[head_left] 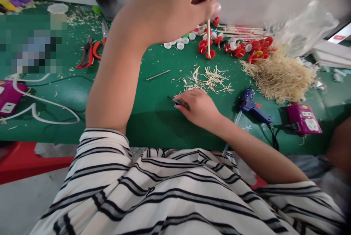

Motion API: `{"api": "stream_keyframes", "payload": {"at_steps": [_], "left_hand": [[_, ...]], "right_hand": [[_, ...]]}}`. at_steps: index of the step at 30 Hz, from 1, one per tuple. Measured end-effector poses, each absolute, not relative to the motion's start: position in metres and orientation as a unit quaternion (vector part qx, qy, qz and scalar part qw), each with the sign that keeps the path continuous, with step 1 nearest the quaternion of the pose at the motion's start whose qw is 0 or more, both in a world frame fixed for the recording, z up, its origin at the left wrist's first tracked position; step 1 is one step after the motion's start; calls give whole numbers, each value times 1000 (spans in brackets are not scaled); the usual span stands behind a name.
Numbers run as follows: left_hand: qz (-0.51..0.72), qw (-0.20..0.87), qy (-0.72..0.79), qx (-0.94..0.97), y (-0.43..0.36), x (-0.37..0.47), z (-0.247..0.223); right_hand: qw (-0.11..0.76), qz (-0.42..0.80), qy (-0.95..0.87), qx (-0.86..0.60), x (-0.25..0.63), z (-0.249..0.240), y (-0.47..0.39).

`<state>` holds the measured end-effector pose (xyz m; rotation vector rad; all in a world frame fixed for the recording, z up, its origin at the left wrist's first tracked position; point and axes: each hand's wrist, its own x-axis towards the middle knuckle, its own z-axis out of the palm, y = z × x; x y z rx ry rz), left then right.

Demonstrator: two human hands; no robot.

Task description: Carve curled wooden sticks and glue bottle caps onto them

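Note:
My left hand (pixel 194 6) is raised high over the table, its fingers closed on a thin wooden stick (pixel 208 26) that points straight down. The stick's lower end meets a small red cap (pixel 210 55); I cannot tell whether the two are joined. Lower down, my right hand (pixel 196 105) rests at the table, finger and thumb pinched on dark, thin-tipped tweezers (pixel 172 99) pointing left. Just beyond it lies a loose scatter of pale, root-like fibres (pixel 211 78). A thin metal rod (pixel 158 75) lies to the left of these.
Red and white caps (pixel 240 50) and sticks (pixel 241 30) lie at the back. On the right are a large fibre heap (pixel 279 76), a blue glue gun (pixel 253 105) and a purple power box (pixel 304 119). Red-handled pliers (pixel 87 54) and a white cable (pixel 55 99) lie left.

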<state>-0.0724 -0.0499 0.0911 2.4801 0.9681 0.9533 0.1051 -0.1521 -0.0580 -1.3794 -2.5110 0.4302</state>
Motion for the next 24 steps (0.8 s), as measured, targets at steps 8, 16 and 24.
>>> {"api": "stream_keyframes", "payload": {"at_steps": [8, 16, 24], "left_hand": [[343, 159, 324, 867, -49, -80, 90], [333, 142, 339, 868, -49, -81, 91], [331, 131, 356, 864, -42, -80, 89]], "right_hand": [[40, 75, -863, -497, 71, -57, -132], [58, 36, -792, -607, 112, -55, -88], [66, 68, -777, -622, 92, -49, -69]]}}
